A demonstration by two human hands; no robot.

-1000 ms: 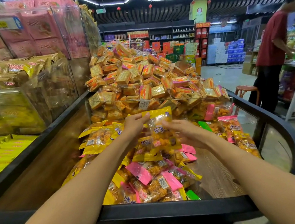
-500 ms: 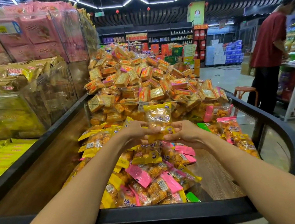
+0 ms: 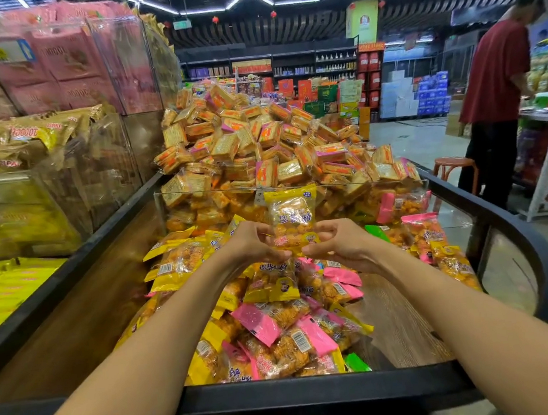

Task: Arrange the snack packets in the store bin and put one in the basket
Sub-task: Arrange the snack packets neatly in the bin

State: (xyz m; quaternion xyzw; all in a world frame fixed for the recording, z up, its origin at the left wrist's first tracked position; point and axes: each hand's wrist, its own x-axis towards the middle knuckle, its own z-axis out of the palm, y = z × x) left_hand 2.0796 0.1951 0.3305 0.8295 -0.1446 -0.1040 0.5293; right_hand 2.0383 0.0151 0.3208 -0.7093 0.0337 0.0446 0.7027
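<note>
- A person's two bare forearms reach forward over a store bin [image 3: 324,399] with a black rim and a wooden floor.
- The left hand [image 3: 253,244] and the right hand [image 3: 343,247] are close together above the middle of the bin, both pinching the bottom edge of one yellow packet [image 3: 291,217].
- The left hand's fingers curl round the packet's lower left corner; the right hand's thumb and fingers grip the lower right corner.
- The packet stands upright between the hands, its yellow top seal uppermost and a clear window showing golden snack pieces inside.
- Under the hands, a loose pile of packets [image 3: 273,328] in yellow and pink covers the middle of the bin floor, with a few green ones at the edges.
- The pile runs from the near rim to a clear divider [image 3: 297,183] that crosses the bin.
- Behind the divider rises a tall heap of biscuit packs [image 3: 258,147] in orange and gold wrappers.
- To the left, clear boxes [image 3: 51,148] hold more yellow and pink goods.
- At far right, a person in a red shirt [image 3: 494,76] stands beside a display table, with a small stool [image 3: 454,168] near them.
- No basket can be made out in this view.
</note>
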